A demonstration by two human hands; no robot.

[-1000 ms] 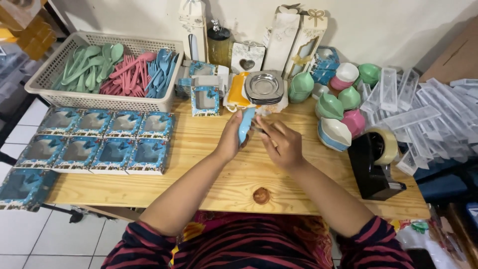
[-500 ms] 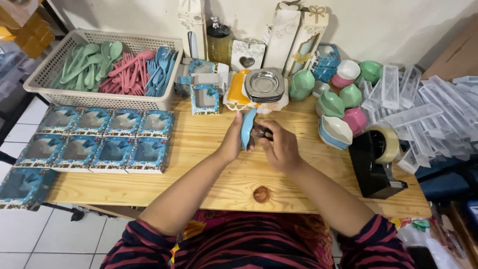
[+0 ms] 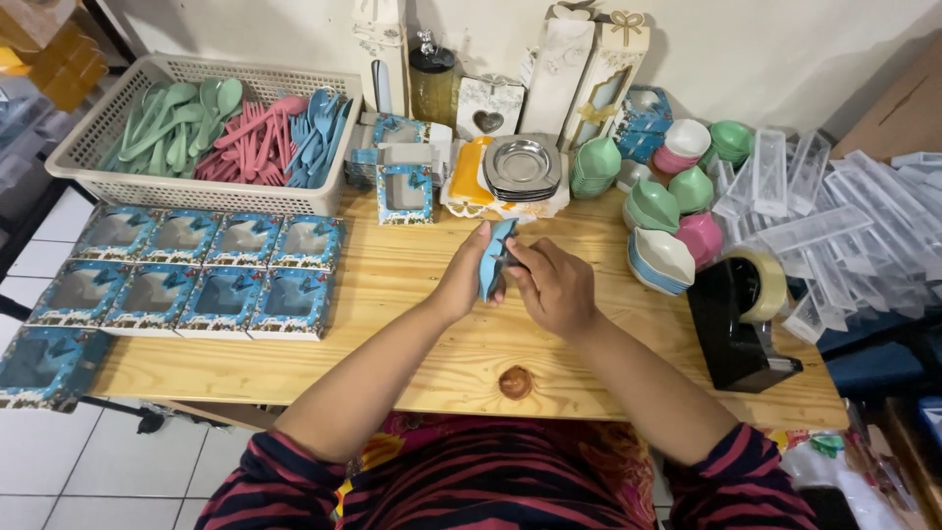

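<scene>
Pale planks form the bench [image 3: 392, 344] against a white wall; a flat blue piece [image 3: 494, 257] is gripped upright by both hands, left [image 3: 463, 282] and right [image 3: 554, 285].

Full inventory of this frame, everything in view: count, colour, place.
basket: one, beige, back left, holds green, pink and blue cutlery
window boxes: about eight, blue, two rows, left
tall gift boxes: two, white, against wall
metal plates: small stack, silver, back centre
bowls: several, green, pink, white, blue, right
clear trays: many, transparent, far right
tape dispenser: one, black, right front
table: one, light wood
blue piece: one, held between both hands
left hand: grips blue piece
right hand: touches blue piece
</scene>
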